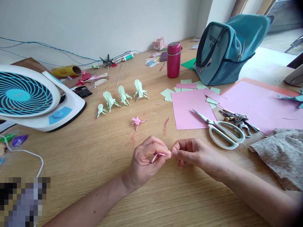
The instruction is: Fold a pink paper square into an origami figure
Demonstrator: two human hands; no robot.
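Observation:
Between the fingertips of my left hand (pixel 148 157) is a small folded piece of pink paper (pixel 158 154), mostly hidden by the fingers. My right hand (pixel 189 151) pinches its right end, thumb against forefinger, so the two hands meet just above the wooden table (pixel 151 201). A finished pink origami frog (pixel 137 122) stands a little beyond my left hand. Behind it, several pale green origami frogs (pixel 110 100) form a slanting row. White-handled scissors (pixel 224 134) lie partly open to the right, their tips over a pink paper sheet (pixel 189 107).
A white and blue fan (pixel 68 107) stands at the left. At the back are a magenta flask (pixel 173 61) and a teal bag (pixel 217 56). Keys (pixel 239 119), small green paper pieces (pixel 168 94), a larger pink sheet (pixel 258 104) and a crumpled cloth (pixel 281 154) lie to the right.

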